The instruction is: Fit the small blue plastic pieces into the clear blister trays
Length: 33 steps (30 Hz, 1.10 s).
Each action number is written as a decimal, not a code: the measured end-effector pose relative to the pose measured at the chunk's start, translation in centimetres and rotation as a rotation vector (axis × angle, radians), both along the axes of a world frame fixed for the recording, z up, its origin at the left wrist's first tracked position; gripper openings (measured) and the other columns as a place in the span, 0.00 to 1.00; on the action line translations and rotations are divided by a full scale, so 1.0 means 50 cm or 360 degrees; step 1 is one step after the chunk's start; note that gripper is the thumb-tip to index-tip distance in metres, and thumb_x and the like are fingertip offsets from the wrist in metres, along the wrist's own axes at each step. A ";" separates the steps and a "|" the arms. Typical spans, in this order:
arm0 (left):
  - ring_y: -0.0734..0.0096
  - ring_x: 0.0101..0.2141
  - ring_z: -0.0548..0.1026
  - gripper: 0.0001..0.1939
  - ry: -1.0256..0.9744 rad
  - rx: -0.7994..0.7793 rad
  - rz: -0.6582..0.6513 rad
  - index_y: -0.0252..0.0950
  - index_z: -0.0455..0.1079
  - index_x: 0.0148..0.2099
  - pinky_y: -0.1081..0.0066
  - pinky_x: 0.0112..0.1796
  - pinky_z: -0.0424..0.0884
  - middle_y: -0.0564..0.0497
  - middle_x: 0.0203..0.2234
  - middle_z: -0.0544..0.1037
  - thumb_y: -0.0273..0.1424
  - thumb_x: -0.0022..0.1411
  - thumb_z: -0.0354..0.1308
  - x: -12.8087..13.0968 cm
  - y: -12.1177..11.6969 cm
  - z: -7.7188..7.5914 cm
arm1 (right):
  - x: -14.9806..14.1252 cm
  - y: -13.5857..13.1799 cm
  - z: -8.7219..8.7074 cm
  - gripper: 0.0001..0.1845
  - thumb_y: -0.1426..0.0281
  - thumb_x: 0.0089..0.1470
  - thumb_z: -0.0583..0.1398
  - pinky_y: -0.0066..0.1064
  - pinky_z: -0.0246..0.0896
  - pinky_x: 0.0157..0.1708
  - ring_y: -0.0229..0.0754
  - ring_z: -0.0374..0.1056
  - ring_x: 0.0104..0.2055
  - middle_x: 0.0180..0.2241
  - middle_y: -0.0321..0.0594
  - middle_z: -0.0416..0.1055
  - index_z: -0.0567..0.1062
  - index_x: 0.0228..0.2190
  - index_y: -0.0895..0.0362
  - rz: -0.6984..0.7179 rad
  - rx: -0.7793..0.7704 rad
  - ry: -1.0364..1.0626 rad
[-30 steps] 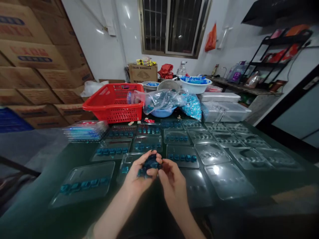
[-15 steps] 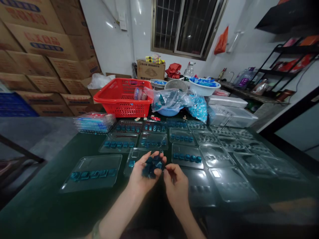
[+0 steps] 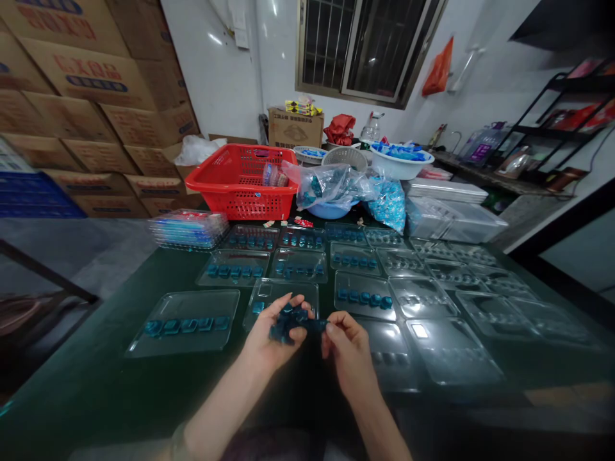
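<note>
My left hand (image 3: 264,342) is cupped, palm up, around a clump of dark teal translucent cube-like pieces (image 3: 286,323). The fingertips of my right hand (image 3: 352,351) pinch the end of a teal piece (image 3: 316,325) that sticks out of this clump. Just behind my hands lies a clear plastic tray (image 3: 307,293) with a teal cube (image 3: 258,307) at its left; my left hand hides part of it. To the left, another clear tray (image 3: 192,303) bears a row of several teal cubes (image 3: 189,326). A similar filled tray (image 3: 360,282) is at right.
More clear trays (image 3: 439,358) cover the dark green table, those at right without teal cubes. Behind them stand a red basket (image 3: 250,203), a blue basin (image 3: 331,210), a bag of light-blue pieces (image 3: 388,198) and stacked clear plastic (image 3: 451,218). Packed trays (image 3: 189,230) are piled at left.
My right hand has shifted slightly right, away from the left palm, and a teal piece now stretches between the clump and its fingertips. The camera view has also shifted slightly.
</note>
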State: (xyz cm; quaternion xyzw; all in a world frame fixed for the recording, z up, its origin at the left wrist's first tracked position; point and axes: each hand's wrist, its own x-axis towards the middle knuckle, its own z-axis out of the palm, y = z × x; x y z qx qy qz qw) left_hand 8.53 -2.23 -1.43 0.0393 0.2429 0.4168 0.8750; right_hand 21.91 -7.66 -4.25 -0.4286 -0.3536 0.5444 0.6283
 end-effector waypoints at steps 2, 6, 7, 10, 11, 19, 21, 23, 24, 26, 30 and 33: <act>0.70 0.29 0.71 0.07 -0.0044 0.0002 0.0025 0.29 0.67 0.33 0.82 0.14 0.60 0.44 0.28 0.71 0.29 0.56 0.52 0.000 0.004 0.003 | 0.006 0.001 0.003 0.04 0.70 0.49 0.56 0.22 0.51 0.18 0.30 0.56 0.18 0.17 0.30 0.60 0.67 0.26 0.58 0.0022 0.0000 0.0116; 0.68 0.30 0.72 0.05 0.0002 -0.0011 0.0056 0.30 0.67 0.32 0.81 0.15 0.60 0.45 0.29 0.71 0.28 0.55 0.53 0.004 0.009 0.006 | 0.024 0.007 0.010 0.03 0.70 0.48 0.55 0.23 0.51 0.18 0.32 0.56 0.19 0.17 0.30 0.59 0.65 0.25 0.57 0.0065 -0.0010 0.0432; 0.69 0.29 0.72 0.05 0.0090 -0.0004 0.0046 0.31 0.67 0.32 0.81 0.15 0.60 0.45 0.28 0.71 0.28 0.54 0.54 0.007 0.007 0.005 | 0.027 0.008 0.011 0.03 0.70 0.48 0.55 0.23 0.51 0.18 0.32 0.56 0.19 0.17 0.30 0.59 0.65 0.25 0.56 0.0071 -0.0016 0.0491; 0.70 0.25 0.72 0.07 0.0441 0.0122 -0.0029 0.31 0.68 0.32 0.80 0.14 0.59 0.46 0.26 0.72 0.30 0.52 0.57 0.023 -0.007 0.004 | 0.031 0.011 0.010 0.04 0.68 0.48 0.54 0.23 0.51 0.18 0.33 0.57 0.20 0.18 0.31 0.60 0.64 0.24 0.55 0.0076 -0.0025 0.0552; 0.70 0.24 0.71 0.08 0.0544 0.0207 -0.0054 0.31 0.69 0.33 0.79 0.14 0.59 0.47 0.25 0.72 0.30 0.51 0.58 0.029 -0.014 0.004 | 0.030 0.011 0.009 0.05 0.68 0.49 0.54 0.23 0.52 0.18 0.33 0.58 0.20 0.18 0.31 0.60 0.63 0.24 0.55 0.0072 -0.0028 0.0536; 0.73 0.18 0.68 0.09 0.0974 0.0607 -0.0023 0.32 0.68 0.28 0.79 0.13 0.57 0.51 0.16 0.71 0.32 0.46 0.62 0.049 -0.035 0.001 | 0.028 -0.005 0.011 0.06 0.67 0.52 0.53 0.22 0.54 0.19 0.31 0.57 0.20 0.21 0.32 0.62 0.66 0.32 0.56 -0.0130 -0.0002 -0.0085; 0.73 0.18 0.68 0.09 0.1011 0.0595 0.0004 0.33 0.68 0.27 0.78 0.13 0.57 0.51 0.16 0.71 0.33 0.45 0.62 0.048 -0.034 -0.004 | 0.031 -0.012 0.018 0.10 0.67 0.52 0.53 0.23 0.56 0.20 0.32 0.59 0.21 0.24 0.33 0.64 0.66 0.38 0.56 -0.0172 0.0029 -0.0300; 0.73 0.18 0.68 0.10 0.1014 0.0602 0.0019 0.32 0.68 0.27 0.78 0.13 0.58 0.52 0.16 0.71 0.33 0.45 0.62 0.047 -0.034 -0.007 | 0.035 -0.018 0.026 0.12 0.67 0.52 0.53 0.24 0.59 0.21 0.34 0.62 0.24 0.27 0.35 0.65 0.66 0.40 0.55 -0.0102 0.0093 -0.0452; 0.74 0.18 0.68 0.10 0.1004 0.0613 0.0023 0.32 0.68 0.27 0.78 0.13 0.58 0.52 0.16 0.71 0.33 0.45 0.62 0.047 -0.034 -0.007 | 0.036 -0.021 0.029 0.12 0.68 0.52 0.53 0.24 0.60 0.22 0.35 0.63 0.26 0.28 0.36 0.66 0.66 0.40 0.56 -0.0049 0.0133 -0.0504; 0.75 0.18 0.68 0.09 0.0973 0.0630 0.0029 0.33 0.68 0.27 0.78 0.14 0.58 0.52 0.17 0.71 0.33 0.46 0.62 0.046 -0.036 -0.006 | 0.039 -0.025 0.034 0.12 0.69 0.51 0.55 0.26 0.63 0.25 0.37 0.65 0.29 0.30 0.38 0.67 0.67 0.40 0.56 0.0017 0.0178 -0.0572; 0.76 0.18 0.67 0.08 0.0905 0.0635 -0.0072 0.33 0.68 0.28 0.78 0.15 0.58 0.52 0.17 0.71 0.33 0.48 0.60 0.050 -0.049 -0.001 | 0.038 -0.029 0.035 0.08 0.69 0.49 0.56 0.26 0.63 0.23 0.36 0.66 0.26 0.27 0.37 0.68 0.68 0.35 0.57 -0.0061 0.0130 -0.0678; 0.77 0.17 0.66 0.08 0.0907 0.0653 -0.0123 0.33 0.67 0.27 0.78 0.14 0.57 0.53 0.17 0.69 0.33 0.49 0.60 0.054 -0.059 -0.002 | 0.035 -0.030 0.033 0.06 0.70 0.49 0.56 0.25 0.61 0.23 0.35 0.65 0.25 0.26 0.36 0.67 0.68 0.32 0.57 -0.0135 0.0113 -0.0743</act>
